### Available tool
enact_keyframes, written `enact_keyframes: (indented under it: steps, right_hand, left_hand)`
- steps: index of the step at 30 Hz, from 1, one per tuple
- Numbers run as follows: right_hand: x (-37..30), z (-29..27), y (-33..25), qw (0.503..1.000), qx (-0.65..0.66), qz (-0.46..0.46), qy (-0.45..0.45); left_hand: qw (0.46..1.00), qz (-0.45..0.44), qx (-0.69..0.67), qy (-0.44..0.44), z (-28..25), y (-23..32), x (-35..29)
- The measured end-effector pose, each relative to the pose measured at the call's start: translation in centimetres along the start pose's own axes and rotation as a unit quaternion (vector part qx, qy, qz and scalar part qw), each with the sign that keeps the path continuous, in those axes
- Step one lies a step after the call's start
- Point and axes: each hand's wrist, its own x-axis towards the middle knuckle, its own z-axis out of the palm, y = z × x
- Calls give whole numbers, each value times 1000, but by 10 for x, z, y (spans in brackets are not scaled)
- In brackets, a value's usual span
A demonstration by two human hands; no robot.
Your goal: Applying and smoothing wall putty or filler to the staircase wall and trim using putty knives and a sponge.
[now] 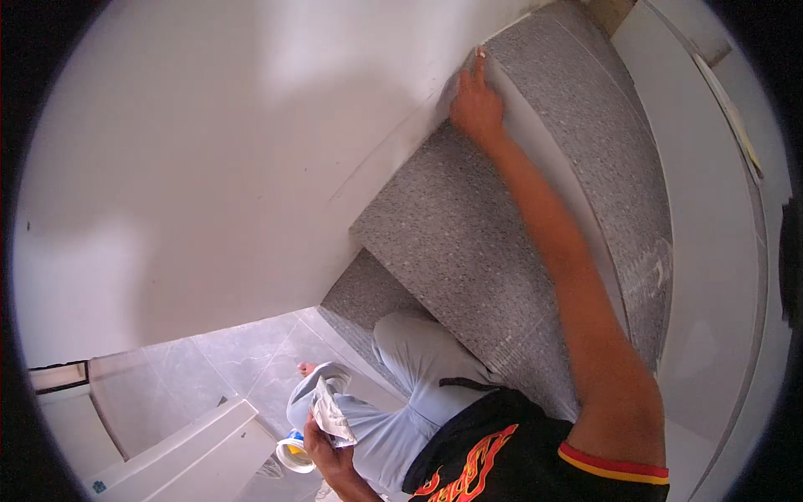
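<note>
My left hand (331, 452) is closed around the edge of a flat, roughly triangular scraper (332, 414) coated with white putty, held low over my legs. Its handle, if it has one, is hidden. My right hand (478, 107) reaches far up along the stairs, index finger stretched out and the other fingers curled. White paste shows at that fingertip, which touches the corner where the white wall (251, 167) meets a grey speckled stair tread (569, 92) and its pale riser (523, 109). I see nothing gripped in this hand.
Beside my left hand stands a white tub (294, 453) with blue and yellow on it. My legs (401, 402) rest on the lower steps, next to a grey speckled tread (460, 243). Marbled floor tiles (242, 356) and a white ledge (184, 452) lie at lower left.
</note>
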Motion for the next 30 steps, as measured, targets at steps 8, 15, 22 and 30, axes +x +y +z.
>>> enact_keyframes:
  steps: [8,15,22,30]
  right_hand:
    - [8,8,2,998,-46,-26,32]
    - [-12,33,18,989,-98,-31,-111]
    - [-112,-93,-59,829,481,-112,-262]
    - [-209,-223,-125,614,580,-314,-433]
  left_hand:
    - [996,-14,30,-85,-15,2,4]
    - [997,10,32,-72,7,3,-11]
    - [984,65,79,-144,13,2,-15]
    - [981,11,51,-188,93,12,-38]
